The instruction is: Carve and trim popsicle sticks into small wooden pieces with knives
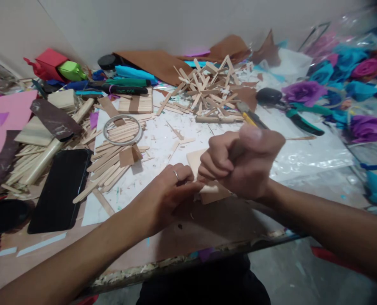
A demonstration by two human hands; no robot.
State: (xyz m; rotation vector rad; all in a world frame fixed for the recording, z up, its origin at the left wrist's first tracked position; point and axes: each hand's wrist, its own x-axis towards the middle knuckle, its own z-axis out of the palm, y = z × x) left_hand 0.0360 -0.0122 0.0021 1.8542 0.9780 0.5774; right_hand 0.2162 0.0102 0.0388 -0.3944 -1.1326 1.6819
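Observation:
My right hand (241,163) is closed in a fist around a yellow-and-black utility knife (252,119), whose handle sticks out behind the thumb. The fist is pressed down on a flat panel of glued craft sticks (204,178) on the table. My left hand (171,186), with a ring on one finger, lies with curled fingers holding the panel's near left edge down. The knife's blade is hidden under my right hand.
Loose craft sticks (112,159) with a metal ring (122,129) lie at the left, a tangled stick pile (207,91) at the back. A black phone (61,188) lies near left. Green-handled pliers (290,112), paper flowers (304,92), markers and felt scraps crowd the far side.

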